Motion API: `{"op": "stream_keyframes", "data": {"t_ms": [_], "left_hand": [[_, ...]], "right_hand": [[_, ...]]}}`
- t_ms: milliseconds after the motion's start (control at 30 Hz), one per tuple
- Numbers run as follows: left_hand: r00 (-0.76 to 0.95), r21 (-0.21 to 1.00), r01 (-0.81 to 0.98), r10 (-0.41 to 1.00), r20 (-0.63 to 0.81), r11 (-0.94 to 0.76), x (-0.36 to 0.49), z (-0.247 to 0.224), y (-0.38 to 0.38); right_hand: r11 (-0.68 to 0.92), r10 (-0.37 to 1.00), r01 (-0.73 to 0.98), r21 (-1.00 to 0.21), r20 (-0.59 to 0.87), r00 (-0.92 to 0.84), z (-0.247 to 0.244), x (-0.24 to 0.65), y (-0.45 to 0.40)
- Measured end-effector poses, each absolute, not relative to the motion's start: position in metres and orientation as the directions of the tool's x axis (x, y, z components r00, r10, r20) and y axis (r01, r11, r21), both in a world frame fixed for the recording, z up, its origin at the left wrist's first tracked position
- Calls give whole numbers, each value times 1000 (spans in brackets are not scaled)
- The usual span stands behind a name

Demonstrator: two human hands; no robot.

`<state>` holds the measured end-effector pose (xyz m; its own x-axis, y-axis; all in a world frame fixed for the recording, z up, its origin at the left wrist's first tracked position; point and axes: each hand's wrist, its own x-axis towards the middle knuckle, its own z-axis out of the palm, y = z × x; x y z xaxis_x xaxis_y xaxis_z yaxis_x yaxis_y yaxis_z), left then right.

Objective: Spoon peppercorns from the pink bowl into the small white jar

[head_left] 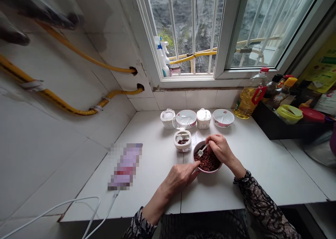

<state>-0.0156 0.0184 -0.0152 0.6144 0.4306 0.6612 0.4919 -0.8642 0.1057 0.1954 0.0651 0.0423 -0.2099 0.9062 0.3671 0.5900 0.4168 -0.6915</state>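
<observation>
Bowl [209,171] of dark red grains [210,161], with a small white spoon [201,152] held in it by the right hand [219,147].

The bowl is placed on the white counter [154,197], and its near left rim is touched by the left hand [180,175]; the fingers are laid at the rim and along the outer wall, but whether the wall is clamped between them cannot be told. The spoon's handle is pinched between the fingers of the right hand, over the far part of the bowl, and its tip is set at the grains. Just to the left of the bowl, an open container [183,149] is seen with some dark grains inside. Behind the bowl, two small containers [204,122] and two flowered bowls [223,124] are lined up near the wall.
</observation>
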Motion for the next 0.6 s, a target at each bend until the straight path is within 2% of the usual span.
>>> {"op": "stream_keyframes", "data": {"t_ms": [167,433,600], "left_hand": [[617,111,496,439,653,-861,-16,-16,18],[607,115,490,433,666,-864,-16,-18,19],[606,119,487,433,667,-865,-15,-17,19]], "right_hand": [[432,902,572,-698,341,-265,40,195,67],[368,928,541,-756,331,-169,43,198,67],[236,972,406,-883,215,-96,43,199,67]]}}
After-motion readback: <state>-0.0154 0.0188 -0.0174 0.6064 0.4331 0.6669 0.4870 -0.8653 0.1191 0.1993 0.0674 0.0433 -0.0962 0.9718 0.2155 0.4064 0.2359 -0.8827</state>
